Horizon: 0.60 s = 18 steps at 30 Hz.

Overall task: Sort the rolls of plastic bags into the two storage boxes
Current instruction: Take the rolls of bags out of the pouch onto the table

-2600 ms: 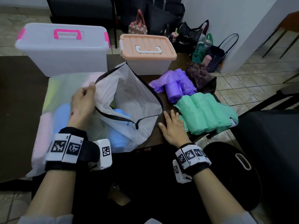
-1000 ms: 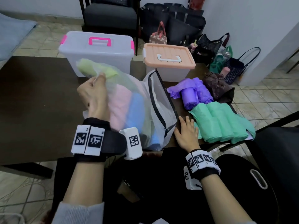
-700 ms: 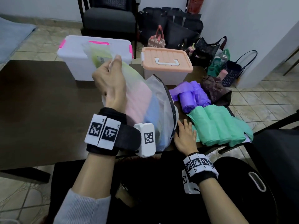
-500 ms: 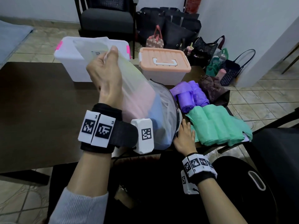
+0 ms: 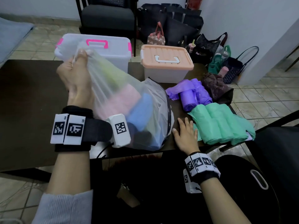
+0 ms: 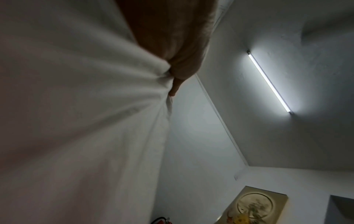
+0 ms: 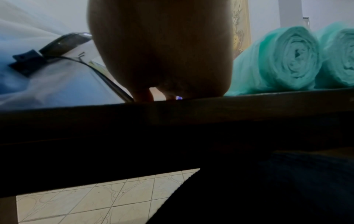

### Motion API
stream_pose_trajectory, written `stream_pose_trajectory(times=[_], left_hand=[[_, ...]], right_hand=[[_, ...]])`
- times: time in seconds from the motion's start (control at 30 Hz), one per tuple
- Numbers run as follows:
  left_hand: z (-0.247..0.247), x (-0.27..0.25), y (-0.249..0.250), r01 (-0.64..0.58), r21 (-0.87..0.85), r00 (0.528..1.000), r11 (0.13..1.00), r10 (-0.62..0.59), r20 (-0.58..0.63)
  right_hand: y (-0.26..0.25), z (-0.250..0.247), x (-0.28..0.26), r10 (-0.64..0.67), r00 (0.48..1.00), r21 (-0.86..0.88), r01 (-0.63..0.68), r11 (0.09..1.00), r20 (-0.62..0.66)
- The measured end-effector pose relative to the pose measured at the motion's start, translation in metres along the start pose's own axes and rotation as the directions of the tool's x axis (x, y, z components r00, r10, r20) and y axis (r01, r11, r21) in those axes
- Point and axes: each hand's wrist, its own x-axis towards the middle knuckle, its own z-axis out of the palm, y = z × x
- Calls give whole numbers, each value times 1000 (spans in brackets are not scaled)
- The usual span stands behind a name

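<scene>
My left hand (image 5: 76, 73) grips the gathered bottom of a translucent zip bag (image 5: 123, 101) and holds it up, tilted with its black-zippered mouth down toward the table edge. Pink, blue and yellow-green rolls show through its plastic. The left wrist view shows the fingers (image 6: 178, 72) pinching bunched white plastic (image 6: 86, 106). My right hand (image 5: 184, 135) lies flat on the dark table (image 5: 29, 97) between the bag's mouth and several green rolls (image 5: 221, 123). Purple rolls (image 5: 189, 94) lie behind those. Two lidded boxes stand at the back: a clear one with pink handle (image 5: 103, 49) and a peach-lidded one (image 5: 166, 62).
A dark crumpled bag (image 5: 216, 89) lies at the table's right edge behind the purple rolls. Handbags and totes (image 5: 210, 50) crowd the floor by the wall. A black chair (image 5: 106, 18) stands behind the boxes, and a black seat (image 5: 278, 159) at right.
My left hand lifted the zip bag off the table by its bottom, tipping the rolls toward its mouth. The right hand stayed flat on the table.
</scene>
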Motion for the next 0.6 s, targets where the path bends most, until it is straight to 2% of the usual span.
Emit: stream_pose_trajectory(times=[0.17,0.37,0.47,0.53,0.57,0.6], left_hand=[[-19,11,-18,123,10,986,992,-121,-118],[-43,6,-50,412,120,885,903,-365,-288],[-52,4,-52,412,240,898,879,-347,-271],[-53,9,-52,382,419,916,824,-277,-292],[-52,11,-52,360,554,927,751,-223,-300],[-48,10,-52,317,700,945,640,-146,-293]], right_hand=[[0,-1,0,7,1000,2,-7,1000,0],[-1,0,0,10,1000,0,-10,1000,-3],[-2,-1,0,11,1000,0,-11,1000,-5],[-2,-1,0,10,1000,-7,-10,1000,-2],[-2,-2,0,8,1000,-11,-8,1000,-1],[-2,-2,-1,7,1000,-15,-7,1000,0]])
